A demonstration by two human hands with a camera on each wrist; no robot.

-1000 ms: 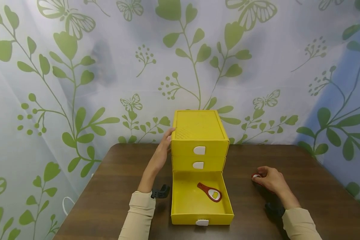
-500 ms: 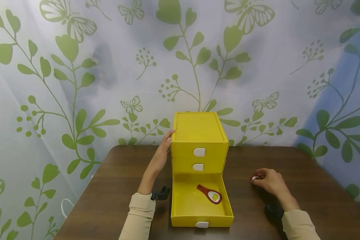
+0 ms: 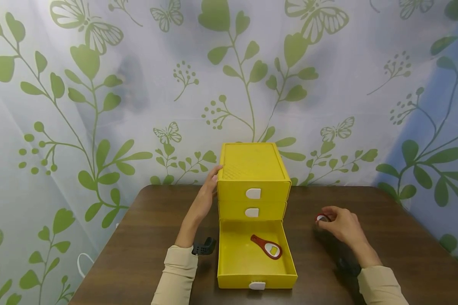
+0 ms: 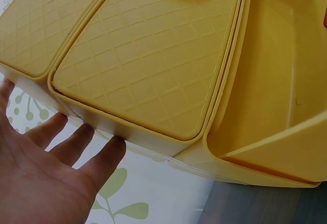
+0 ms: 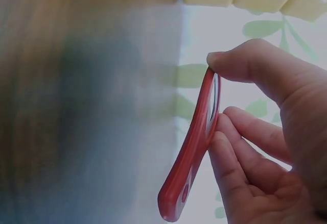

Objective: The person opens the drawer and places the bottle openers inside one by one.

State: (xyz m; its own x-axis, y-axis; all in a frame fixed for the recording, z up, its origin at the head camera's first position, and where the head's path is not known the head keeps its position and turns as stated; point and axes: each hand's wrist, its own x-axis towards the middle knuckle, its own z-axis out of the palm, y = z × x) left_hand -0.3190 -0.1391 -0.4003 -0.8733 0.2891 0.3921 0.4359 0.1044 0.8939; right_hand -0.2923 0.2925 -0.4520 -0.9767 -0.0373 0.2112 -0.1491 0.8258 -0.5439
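Observation:
My right hand (image 3: 341, 224) pinches a red bottle opener (image 5: 191, 147) by its round head, between thumb and fingertips, over the table right of the yellow drawer unit (image 3: 253, 161). In the right wrist view its handle points down and away from the palm. My left hand (image 4: 56, 168) rests its fingertips against the left side of the unit, fingers nearly straight. The bottom drawer (image 3: 236, 258) is pulled out. Inside it lies a second red bottle opener (image 3: 267, 247), with a white and yellow centre. Both drawers above are closed.
A brown wooden table (image 3: 152, 228) carries the drawer unit. Behind it hangs a white curtain (image 3: 168, 93) with green leaves and butterflies. White handles (image 3: 253, 193) sit on the drawer fronts. A white cable (image 3: 82, 262) loops at the table's left edge.
My right hand has lifted the red bottle opener and shifted slightly left. The left hand and the open drawer stay as they were.

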